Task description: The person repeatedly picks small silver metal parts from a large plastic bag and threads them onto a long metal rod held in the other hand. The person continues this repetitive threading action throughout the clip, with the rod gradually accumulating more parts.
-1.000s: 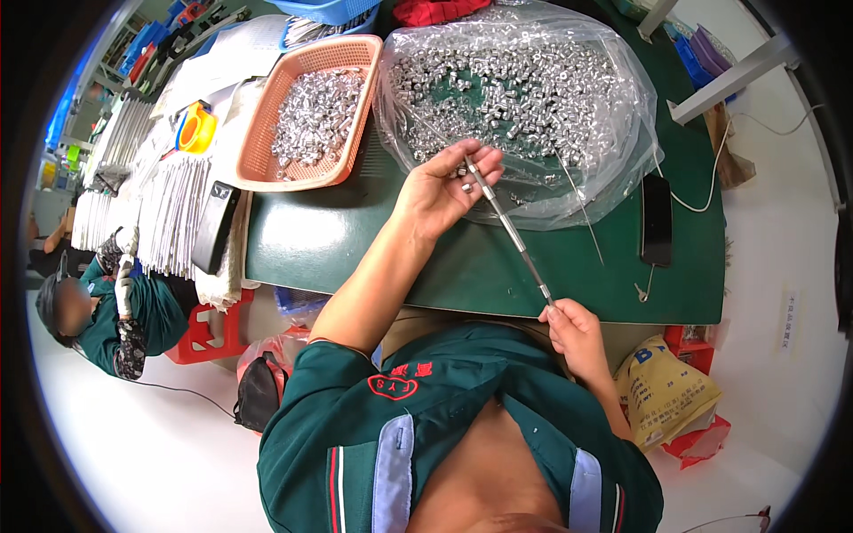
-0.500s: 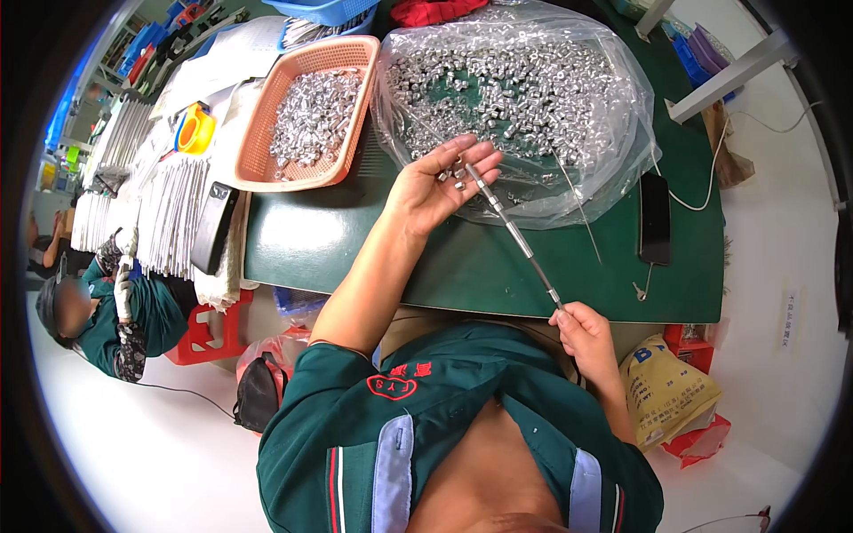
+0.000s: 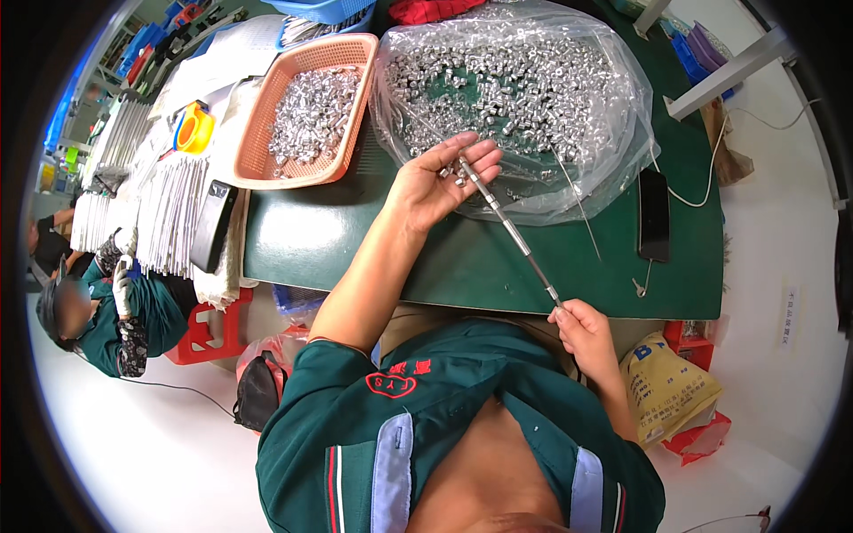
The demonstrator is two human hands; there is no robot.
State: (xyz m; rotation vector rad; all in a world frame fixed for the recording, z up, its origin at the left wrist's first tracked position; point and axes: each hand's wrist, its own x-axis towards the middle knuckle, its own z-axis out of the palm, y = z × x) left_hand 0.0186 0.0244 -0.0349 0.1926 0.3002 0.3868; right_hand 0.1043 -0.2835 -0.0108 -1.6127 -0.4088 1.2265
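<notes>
My left hand [image 3: 425,188] is turned palm up over the near edge of a clear plastic bag, its fingers extended and slightly curled. Several small shiny metal cylinders [image 3: 459,180] lie in that palm. A slim metal rod [image 3: 509,229] with thicker sleeve-like sections slants from the palm down to my right hand [image 3: 585,330]. The right fingers are closed round the rod's near end. Its far tip lies among the cylinders, partly hiding them; whether one sits on the tip I cannot tell. Many similar metal pieces [image 3: 569,111] are spread on the clear plastic bag [image 3: 635,115].
An orange basket [image 3: 244,147] of small metal parts stands on the green table [image 3: 306,235]. To its left are stacked rods [image 3: 169,218], yellow tape [image 3: 194,131] and a black case [image 3: 213,226]. A phone [image 3: 654,218] lies at right. Another person [image 3: 147,311] sits far left.
The rod's far tip has shifted slightly up and left, deeper over my left palm among the cylinders. My right hand has followed by a tiny amount; the left stays nearly still.
</notes>
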